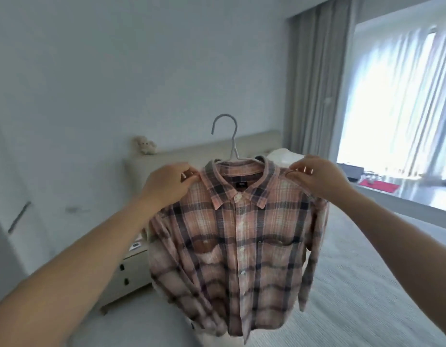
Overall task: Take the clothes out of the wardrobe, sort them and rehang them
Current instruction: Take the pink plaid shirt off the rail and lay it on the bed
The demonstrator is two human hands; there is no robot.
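Shirt, pink plaid, buttoned and already on white hanger, held up over the bed, left hand and right hand each with grip pinching a shoulder; rehanging in wardrobe seemingly left, wardrobe not in view.

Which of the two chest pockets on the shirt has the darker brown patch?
The pocket on the image's left of the plaid shirt, below the left hand. Its patch is deep brown; the pocket under the right hand looks paler.
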